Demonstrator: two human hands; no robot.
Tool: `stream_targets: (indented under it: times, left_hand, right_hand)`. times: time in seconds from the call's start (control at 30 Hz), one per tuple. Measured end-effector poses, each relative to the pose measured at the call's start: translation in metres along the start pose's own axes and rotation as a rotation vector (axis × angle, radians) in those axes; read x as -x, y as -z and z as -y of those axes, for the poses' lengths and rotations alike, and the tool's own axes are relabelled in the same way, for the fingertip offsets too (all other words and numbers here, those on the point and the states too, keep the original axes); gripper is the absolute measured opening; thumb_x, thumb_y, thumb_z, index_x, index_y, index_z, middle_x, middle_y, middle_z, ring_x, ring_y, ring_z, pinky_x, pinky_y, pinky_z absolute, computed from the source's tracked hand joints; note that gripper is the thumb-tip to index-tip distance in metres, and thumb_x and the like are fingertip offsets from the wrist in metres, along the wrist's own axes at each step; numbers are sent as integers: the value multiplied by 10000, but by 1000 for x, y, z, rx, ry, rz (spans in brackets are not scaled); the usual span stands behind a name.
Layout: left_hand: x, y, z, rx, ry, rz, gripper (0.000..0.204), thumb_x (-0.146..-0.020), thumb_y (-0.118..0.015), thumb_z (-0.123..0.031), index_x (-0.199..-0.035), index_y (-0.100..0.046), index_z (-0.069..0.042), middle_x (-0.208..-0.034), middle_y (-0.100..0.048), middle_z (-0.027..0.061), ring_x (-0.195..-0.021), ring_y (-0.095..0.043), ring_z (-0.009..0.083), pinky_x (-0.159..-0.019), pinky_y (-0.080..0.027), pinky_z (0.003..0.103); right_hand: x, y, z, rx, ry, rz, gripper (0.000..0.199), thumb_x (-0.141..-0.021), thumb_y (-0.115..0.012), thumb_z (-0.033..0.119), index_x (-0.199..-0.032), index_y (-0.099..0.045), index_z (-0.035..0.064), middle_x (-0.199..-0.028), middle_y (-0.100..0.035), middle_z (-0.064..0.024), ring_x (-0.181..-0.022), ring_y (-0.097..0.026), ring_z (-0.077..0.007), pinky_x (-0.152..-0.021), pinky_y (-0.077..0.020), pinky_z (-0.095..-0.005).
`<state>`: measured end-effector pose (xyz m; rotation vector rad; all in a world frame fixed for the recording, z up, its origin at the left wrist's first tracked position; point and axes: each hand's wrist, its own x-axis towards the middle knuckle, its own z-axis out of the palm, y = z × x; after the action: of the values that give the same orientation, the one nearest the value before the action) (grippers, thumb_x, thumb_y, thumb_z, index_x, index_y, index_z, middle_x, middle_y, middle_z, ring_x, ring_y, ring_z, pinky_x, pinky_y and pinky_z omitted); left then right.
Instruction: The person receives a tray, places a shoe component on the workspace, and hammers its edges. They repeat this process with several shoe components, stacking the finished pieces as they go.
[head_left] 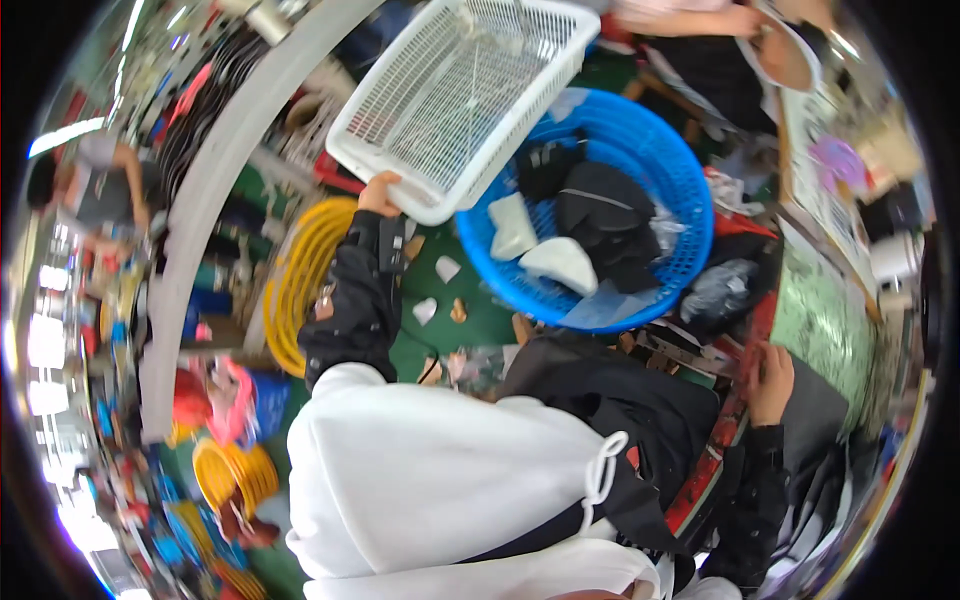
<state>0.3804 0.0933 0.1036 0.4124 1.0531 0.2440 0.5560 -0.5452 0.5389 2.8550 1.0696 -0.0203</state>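
Observation:
My left hand (380, 194) grips the near corner rim of a white slatted plastic basket (400, 120). The basket is tilted, and its inside shows at the top of the view. To its right stands a round blue plastic basket (690, 200), partly overlapped by the white one. Inside the blue basket lie black fabric pieces (605, 215), white padded pieces (560, 262) and some clear plastic. My right hand (772, 385) rests at the red edge (728, 425) of a workbench, fingers loosely bent, nothing visible in them. Beside it lies a dark grey sheet (815, 400).
A coiled yellow hose (285, 290) lies left of my forearm. Scraps (447, 268) litter the green floor. A pale curved post (205, 200) rises at left, near a yellow basket (235, 472). Another person (690, 20) is at top right; a black plastic bag (720, 295) sits beside the blue basket.

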Motion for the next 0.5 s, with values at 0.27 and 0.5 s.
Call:
stream_targets:
  times: [0.27,0.5]
  left_hand:
    - [-14,126,17,-1024,-412,-131,330,-871,-623,-340,-979,-662,-31,-857,-692,163,-830,-655,353,-762,-519,438]
    - [276,399,110,-1599,-1070,-428,366,-915,-586,-339,-1109,-677,-42,-983,-704,143,-977,-649,290,-894,-491,395]
  right_hand:
    - [34,-13,-36,74,-162,-74,237,-844,-589,46,-1080,-585,33,-1007,-587,-174,-958,-566,-387,-824,-456,-438]
    - [-134,-31,-26,-297,86,223,371,-827,-632,104,-1185,-569,26,-1109,-592,-191,-1022,-580,-383,-896,-462,-422]
